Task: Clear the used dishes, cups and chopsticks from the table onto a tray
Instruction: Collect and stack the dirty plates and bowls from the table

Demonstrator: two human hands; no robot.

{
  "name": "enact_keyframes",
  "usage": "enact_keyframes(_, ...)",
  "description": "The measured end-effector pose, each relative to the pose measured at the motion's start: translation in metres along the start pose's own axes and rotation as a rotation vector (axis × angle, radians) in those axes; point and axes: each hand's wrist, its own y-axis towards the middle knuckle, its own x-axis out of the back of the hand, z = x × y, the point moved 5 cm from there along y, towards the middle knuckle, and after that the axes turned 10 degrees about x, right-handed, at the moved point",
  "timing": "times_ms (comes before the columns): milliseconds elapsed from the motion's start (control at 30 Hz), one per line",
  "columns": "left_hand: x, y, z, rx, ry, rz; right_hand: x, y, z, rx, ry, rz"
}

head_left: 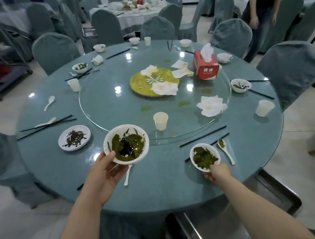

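Fingers of the left hand (105, 169) grip a large bowl (126, 143) raised above the worktop (158, 185); right hand (218, 172) fingers pinch the near rim of a small bowl (205, 157) resting there beside a spoon (226, 150).

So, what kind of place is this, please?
Probably a restaurant banquet hall after a meal. The round table has a glass turntable, fabric-covered chairs surround it, and a second set table stands behind.
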Motion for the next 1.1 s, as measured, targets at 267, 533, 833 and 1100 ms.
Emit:
enact_keyframes(267, 0.004, -0.013, 0.009, 0.003, 0.030, 0.019, 0.002, -0.055, 0.031, 0.254, 0.003, 0.120)
enact_keyframes(533, -0.037, -0.030, 0.042, 0.015, 0.192, 0.194, 0.064, -0.140, 0.066, 0.470, 0.165, 0.036)
enact_keyframes(833, -0.131, -0.065, 0.116, 0.101, 0.404, 0.414, 0.155, -0.202, 0.065, 0.580, 0.254, -0.065)
enact_keyframes(1100, -0.229, -0.120, 0.215, 0.190, 0.484, 0.560, 0.256, -0.227, 0.013, 0.565, 0.211, -0.151)
